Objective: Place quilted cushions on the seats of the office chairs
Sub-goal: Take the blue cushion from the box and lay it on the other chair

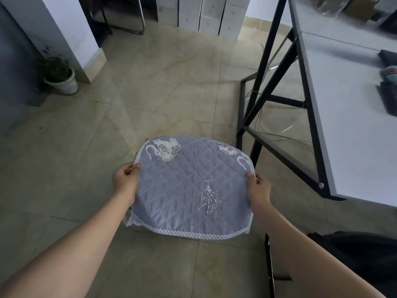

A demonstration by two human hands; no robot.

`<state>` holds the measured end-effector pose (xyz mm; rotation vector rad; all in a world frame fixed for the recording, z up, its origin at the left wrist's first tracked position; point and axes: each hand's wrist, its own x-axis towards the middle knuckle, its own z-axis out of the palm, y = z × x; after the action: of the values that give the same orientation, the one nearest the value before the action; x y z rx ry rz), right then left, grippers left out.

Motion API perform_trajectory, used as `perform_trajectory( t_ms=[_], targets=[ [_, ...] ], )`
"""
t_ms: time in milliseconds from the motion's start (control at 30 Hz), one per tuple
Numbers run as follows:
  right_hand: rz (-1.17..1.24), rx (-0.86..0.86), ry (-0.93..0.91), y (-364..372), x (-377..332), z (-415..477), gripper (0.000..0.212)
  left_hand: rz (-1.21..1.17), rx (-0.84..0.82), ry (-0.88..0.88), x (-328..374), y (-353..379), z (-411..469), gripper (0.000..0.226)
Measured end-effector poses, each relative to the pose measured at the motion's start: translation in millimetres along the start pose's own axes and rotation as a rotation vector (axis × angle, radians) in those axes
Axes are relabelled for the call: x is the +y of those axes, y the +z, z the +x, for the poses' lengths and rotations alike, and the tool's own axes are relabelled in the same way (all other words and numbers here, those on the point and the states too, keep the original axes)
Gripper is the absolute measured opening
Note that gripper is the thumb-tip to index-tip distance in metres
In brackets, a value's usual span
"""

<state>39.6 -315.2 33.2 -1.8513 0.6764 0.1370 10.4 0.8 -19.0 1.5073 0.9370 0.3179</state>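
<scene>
The beige tiled floor [167,87] is carrying a potted plant [61,77] in a white pot at the left, beside a white pillar [71,33]. White boxes [206,14] are standing on it at the back. At the right, a white table [352,130] is resting on black legs, with dark folded cloth [388,91] lying on top.

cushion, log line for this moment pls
step: carry | cushion: held flat above floor | left hand: side edge | right hand: opposite edge | chair seat: not clearly in view
</scene>
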Motion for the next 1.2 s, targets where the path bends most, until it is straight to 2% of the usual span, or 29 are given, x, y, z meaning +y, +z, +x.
perform_trajectory(
  t_ms=[167, 333, 433, 600, 833, 1067, 1200],
  targets=[
    [0.056, 0.009, -0.045, -14.0, -21.3, -23.7, 0.025, -0.055, 0.040, 0.043, 28.6, -13.5, -15.4, 0.015],
    [0.120, 0.000, -0.032, -35.9, -34.5, -48.2, 0.017, -0.174, 0.057, 0.070, 56.1, -30.4, -42.1, 0.023],
    [0.133, 0.006, -0.042, -52.1, -40.5, -66.2, 0.022, -0.199, 0.076, 0.084, 68.1, -44.0, -62.3, 0.023],
    [0.180, 0.001, -0.051, -79.8, -53.0, -100.6, 0.014, -0.257, 0.084, 0.089, 89.9, -65.3, -101.0, 0.027],
    [0.231, -0.040, -0.063, -117.4, -64.4, -147.1, 0.019, -0.272, 0.147, 0.129, 119.1, -96.2, -163.7, 0.026],
    [0.263, -0.071, -0.090, -146.3, -68.9, -180.9, 0.020, -0.254, 0.173, 0.139, 132.4, -123.5, -214.5, 0.003],
    [0.268, -0.089, -0.106, -159.4, -64.6, -196.4, 0.018, -0.245, 0.165, 0.134, 130.3, -135.4, -237.4, 0.023]
  ],
)
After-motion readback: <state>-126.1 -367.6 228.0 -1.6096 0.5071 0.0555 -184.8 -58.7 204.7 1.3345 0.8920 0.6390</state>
